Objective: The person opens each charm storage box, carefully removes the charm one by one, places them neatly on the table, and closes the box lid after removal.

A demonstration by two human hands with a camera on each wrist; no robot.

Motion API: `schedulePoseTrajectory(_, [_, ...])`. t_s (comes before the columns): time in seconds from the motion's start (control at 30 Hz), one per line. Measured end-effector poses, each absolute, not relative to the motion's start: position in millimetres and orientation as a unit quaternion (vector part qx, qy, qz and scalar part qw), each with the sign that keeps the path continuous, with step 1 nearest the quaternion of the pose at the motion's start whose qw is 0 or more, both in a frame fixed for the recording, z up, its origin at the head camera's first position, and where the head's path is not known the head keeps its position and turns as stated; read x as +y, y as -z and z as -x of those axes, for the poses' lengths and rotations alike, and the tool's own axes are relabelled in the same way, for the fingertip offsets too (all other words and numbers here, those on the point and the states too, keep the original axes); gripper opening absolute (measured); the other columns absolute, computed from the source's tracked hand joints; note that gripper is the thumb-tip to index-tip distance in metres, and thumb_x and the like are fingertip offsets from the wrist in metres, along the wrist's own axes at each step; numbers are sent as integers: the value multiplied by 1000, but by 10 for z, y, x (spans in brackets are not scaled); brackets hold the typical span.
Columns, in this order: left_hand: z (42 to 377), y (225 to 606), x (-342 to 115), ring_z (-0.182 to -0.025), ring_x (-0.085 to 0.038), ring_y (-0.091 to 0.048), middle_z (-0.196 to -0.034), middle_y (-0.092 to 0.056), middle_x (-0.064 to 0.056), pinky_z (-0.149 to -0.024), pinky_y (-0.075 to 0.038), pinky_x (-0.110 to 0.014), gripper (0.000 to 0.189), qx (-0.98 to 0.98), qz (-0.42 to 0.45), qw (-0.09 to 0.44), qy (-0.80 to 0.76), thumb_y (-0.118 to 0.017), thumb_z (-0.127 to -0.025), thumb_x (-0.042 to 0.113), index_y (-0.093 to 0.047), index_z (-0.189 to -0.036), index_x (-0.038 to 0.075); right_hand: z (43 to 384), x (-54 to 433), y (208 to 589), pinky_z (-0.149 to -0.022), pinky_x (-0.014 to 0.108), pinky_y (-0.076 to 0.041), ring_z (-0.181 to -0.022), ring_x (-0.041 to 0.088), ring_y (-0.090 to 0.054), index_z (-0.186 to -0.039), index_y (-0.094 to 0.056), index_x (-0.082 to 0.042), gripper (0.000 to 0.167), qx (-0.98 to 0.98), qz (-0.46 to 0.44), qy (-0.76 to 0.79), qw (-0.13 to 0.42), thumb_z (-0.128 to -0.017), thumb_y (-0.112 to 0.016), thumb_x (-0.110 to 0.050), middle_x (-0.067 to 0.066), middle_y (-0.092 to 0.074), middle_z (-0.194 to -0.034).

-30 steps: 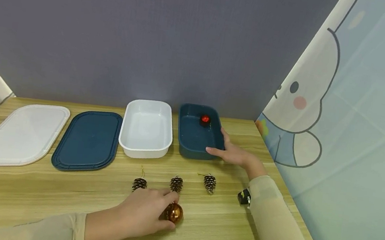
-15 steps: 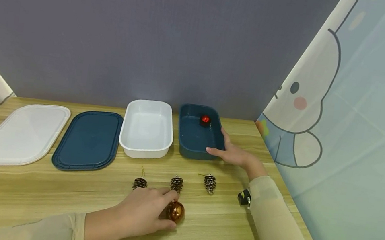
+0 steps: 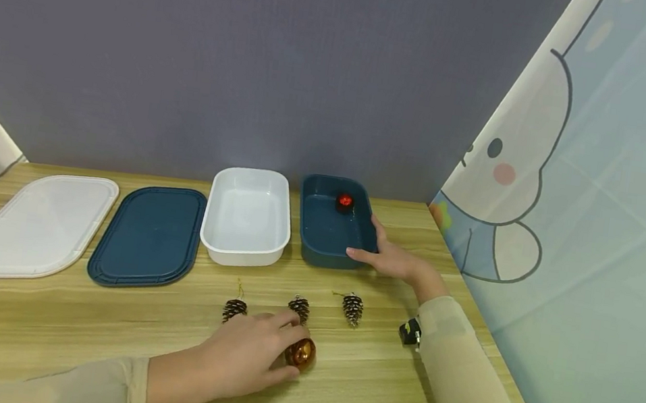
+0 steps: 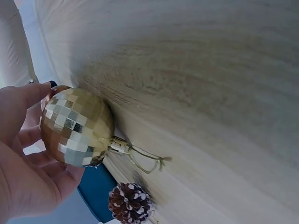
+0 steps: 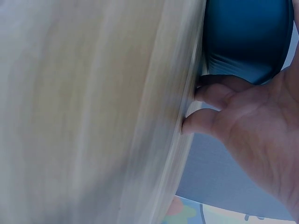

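My left hand curls over the table. In the left wrist view its thumb and fingers lie round a gold mirrored Christmas ball with a looped cord; the palm hides that ball from the head view. A shiny copper Christmas ball touches the fingertips. Just beyond these fingers sits a pine cone, partly covered. My right hand holds the near right corner of a dark blue box, thumb on the near side and fingers along the right wall. Inside that box lies a red Christmas ball.
Left of the blue box stands a white box. Further left lie a dark blue lid and a white lid. Other pine cones lie at left and right. A small black device shows at the right forearm.
My left hand has shifted slightly right, and the copper ball has moved right with it. The middle pine cone has tilted a little. My right hand and the blue box look still.
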State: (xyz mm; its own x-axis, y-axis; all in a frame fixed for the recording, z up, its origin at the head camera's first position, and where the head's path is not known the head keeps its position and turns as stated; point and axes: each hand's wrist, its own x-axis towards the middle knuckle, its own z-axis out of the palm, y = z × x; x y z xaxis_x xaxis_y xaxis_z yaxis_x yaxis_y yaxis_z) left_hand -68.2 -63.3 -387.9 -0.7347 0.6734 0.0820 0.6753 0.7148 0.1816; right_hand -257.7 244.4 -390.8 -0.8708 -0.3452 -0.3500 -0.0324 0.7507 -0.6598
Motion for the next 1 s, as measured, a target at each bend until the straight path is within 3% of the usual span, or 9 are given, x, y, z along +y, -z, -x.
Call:
schedulePoseTrajectory(0.07, [676, 3880, -619, -111, -21, -75, -133, -70, 1, -76, -65, -40, 50, -921, 377, 16, 93, -77, -95, 54, -71, -134, 24, 2575, 2441, 3905, -129, 73, -19, -166, 47, -9, -164, 29, -42, 119, 907, 103, 337, 231, -93, -59, -81, 18, 8, -180])
schedulePoseTrajectory(0.2, [663, 3885, -611, -104, -17, -75, -126, -72, 2, -78, -64, -38, 44, -914, 394, 22, 91, -79, -95, 49, -72, -131, 25, 2567, 2431, 3898, -129, 72, -19, -166, 46, -11, -165, 28, -42, 120, 907, 103, 338, 229, -92, -59, -82, 18, 7, -180])
schedulePoseTrajectory(0.37, [665, 3876, -630, -97, -9, -73, -121, -73, 5, -74, -61, -33, 41, -908, 403, -12, 116, -81, -92, 36, -72, -130, 26, 2573, 2417, 3901, -129, 70, -20, -166, 45, -13, -164, 28, -43, 121, 908, 104, 335, 229, -91, -59, -83, 18, 5, -180])
schedulePoseTrajectory(0.5, [676, 3867, -645, -101, -8, -72, -125, -71, 6, -74, -61, -32, 46, -903, 408, -42, 126, -80, -88, 30, -69, -133, 26, 2576, 2414, 3897, -129, 70, -20, -165, 46, -13, -164, 28, -43, 121, 908, 104, 334, 230, -91, -59, -83, 18, 5, -180])
schedulePoseTrajectory(0.77, [680, 3850, -641, -116, -18, -73, -141, -68, 1, -82, -64, -41, 53, -908, 398, -60, 112, -80, -92, 40, -66, -141, 27, 2561, 2423, 3892, -129, 72, -19, -166, 47, -11, -164, 29, -42, 120, 909, 104, 333, 230, -92, -58, -82, 18, 7, -180])
schedulePoseTrajectory(1.0, [677, 3846, -640, -116, -23, -74, -141, -69, -1, -80, -65, -44, 56, -917, 383, -31, 107, -81, -91, 51, -67, -140, 27, 2566, 2425, 3894, -129, 72, -18, -166, 47, -10, -165, 28, -41, 120, 907, 105, 337, 228, -93, -59, -81, 18, 8, -180])
